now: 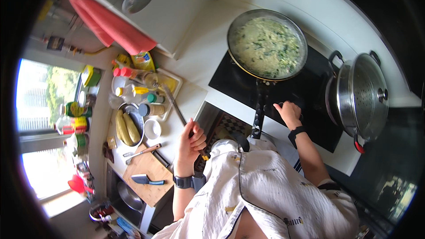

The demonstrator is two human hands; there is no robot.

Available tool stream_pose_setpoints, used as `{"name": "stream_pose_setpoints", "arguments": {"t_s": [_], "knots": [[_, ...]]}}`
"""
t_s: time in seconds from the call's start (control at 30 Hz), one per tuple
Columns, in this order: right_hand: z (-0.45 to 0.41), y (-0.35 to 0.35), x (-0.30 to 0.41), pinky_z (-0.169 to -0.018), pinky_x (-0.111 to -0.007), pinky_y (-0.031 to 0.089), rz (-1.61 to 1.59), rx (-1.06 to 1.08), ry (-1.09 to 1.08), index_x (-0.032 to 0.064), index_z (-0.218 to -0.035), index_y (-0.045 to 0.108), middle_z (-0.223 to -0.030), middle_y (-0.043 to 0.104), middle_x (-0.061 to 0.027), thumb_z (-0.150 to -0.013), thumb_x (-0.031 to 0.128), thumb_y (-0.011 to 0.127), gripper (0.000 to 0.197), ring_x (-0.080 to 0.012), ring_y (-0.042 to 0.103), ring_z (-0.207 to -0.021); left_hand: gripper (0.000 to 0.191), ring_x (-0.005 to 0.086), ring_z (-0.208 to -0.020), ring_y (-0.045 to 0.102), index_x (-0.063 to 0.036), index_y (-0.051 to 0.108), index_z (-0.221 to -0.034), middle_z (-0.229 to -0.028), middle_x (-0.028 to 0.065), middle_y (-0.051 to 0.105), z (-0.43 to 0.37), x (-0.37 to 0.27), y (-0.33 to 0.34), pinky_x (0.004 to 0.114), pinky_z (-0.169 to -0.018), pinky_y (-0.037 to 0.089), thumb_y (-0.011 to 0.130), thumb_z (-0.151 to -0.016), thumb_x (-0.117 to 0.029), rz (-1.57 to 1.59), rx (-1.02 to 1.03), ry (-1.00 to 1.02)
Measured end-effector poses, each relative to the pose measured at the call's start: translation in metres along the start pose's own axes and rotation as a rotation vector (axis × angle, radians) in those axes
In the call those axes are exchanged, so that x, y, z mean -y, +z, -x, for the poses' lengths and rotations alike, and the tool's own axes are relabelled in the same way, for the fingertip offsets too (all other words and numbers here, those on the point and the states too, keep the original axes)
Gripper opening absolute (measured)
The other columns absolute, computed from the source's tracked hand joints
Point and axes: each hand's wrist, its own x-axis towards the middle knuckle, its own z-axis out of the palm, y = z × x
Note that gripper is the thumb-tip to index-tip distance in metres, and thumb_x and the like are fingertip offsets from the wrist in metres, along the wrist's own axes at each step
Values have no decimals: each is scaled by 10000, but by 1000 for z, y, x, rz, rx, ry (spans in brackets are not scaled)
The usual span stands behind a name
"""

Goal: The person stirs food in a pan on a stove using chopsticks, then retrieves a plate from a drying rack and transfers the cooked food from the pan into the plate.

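My left hand (190, 141) is closed round the dark handle of a long cooking utensil (174, 103), held over the counter's edge. The utensil's far end overlaps the bottles, so its shape is hard to make out. My right hand (288, 114) is at the front of the black cooktop (315, 106), its fingers curled over a dark rounded part that they mostly hide. Left of that hand is a frying pan (267, 46) holding a pale, wet mixture with chopped greens. The pan's black handle (259, 116) points towards my body.
A lidded steel steamer pot (362, 96) stands on the right. To the left are several seasoning bottles (132, 76), a metal dish of long pale-green vegetables (127, 127), a white bowl (152, 129), and a cutting board (149, 172) bearing a cleaver (141, 179). A pink towel (106, 20) hangs above them.
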Motion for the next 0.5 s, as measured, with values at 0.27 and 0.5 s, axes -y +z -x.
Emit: {"name": "stream_pose_setpoints", "arguments": {"t_s": [0.27,0.5], "knots": [[38,-118,15,-442,-321,379,-605,-195,-237,40,-787,575,-591,538,-116,-843,190,600,161,-240,495,-473,428,136,-547,419,-98,438,-660,-586,7,391,-11,9,38,259,-542,395,327,-948,-394,124,30,56],[98,-195,114,-640,-263,477,-621,-206,-1327,97,-1037,631,-1067,509,-92,-695,-19,658,362,-206,571,-805,516,239,-1042,526,-20,548,-1064,-1080,127,568,-9,28,69,348,-875,424,242,-953,-421,104,234,199]]}}
